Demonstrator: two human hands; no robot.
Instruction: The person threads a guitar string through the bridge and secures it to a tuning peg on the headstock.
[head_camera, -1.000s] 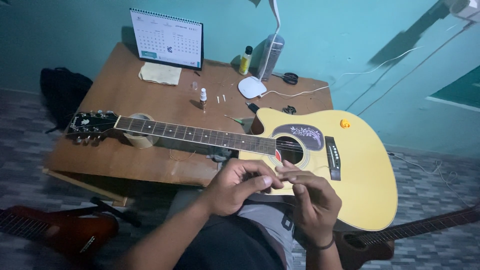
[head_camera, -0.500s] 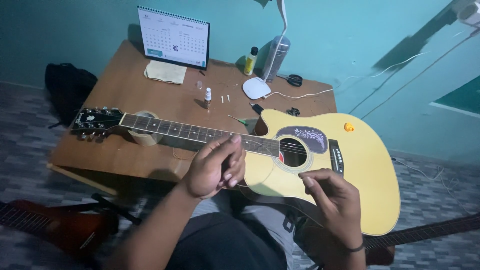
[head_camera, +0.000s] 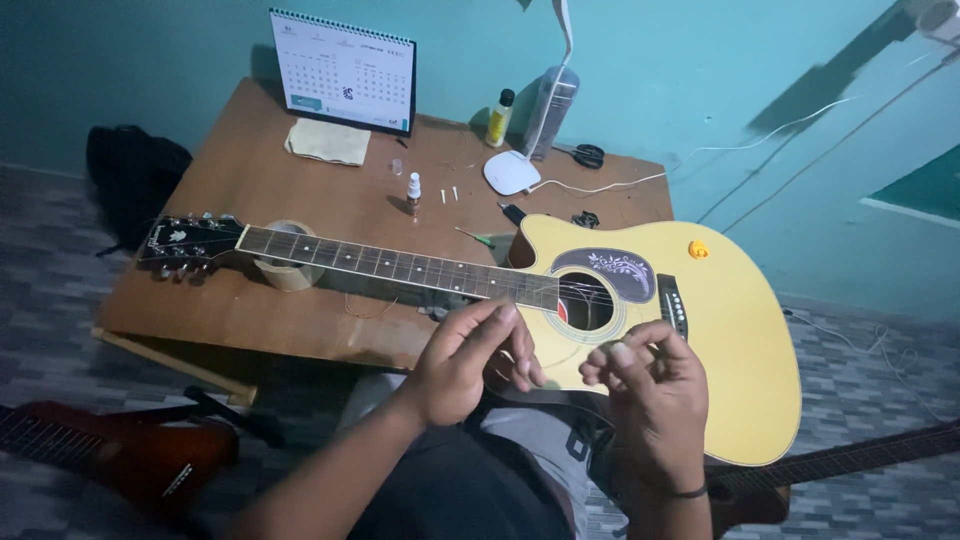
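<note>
Yellow guitar (head_camera: 720, 330) lying across lap and worktop (head_camera: 250, 200), neck resting on tape roll (head_camera: 287, 270), left hand (head_camera: 470, 360) and right hand (head_camera: 645, 385) apart over the body near the soundhole, fingers curled, grip contents unclear, calendar (head_camera: 343, 72) and lamp (head_camera: 515, 170) behind.

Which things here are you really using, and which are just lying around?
In use:
- guitar, lying on the table
- left hand and right hand, held just over the guitar's near edge by the sound hole
- tape roll propping the neck

Lying about:
- calendar
- cloth
- yellow bottle
- lamp
- scissors
- small spray bottle
- red guitar on the floor
</note>
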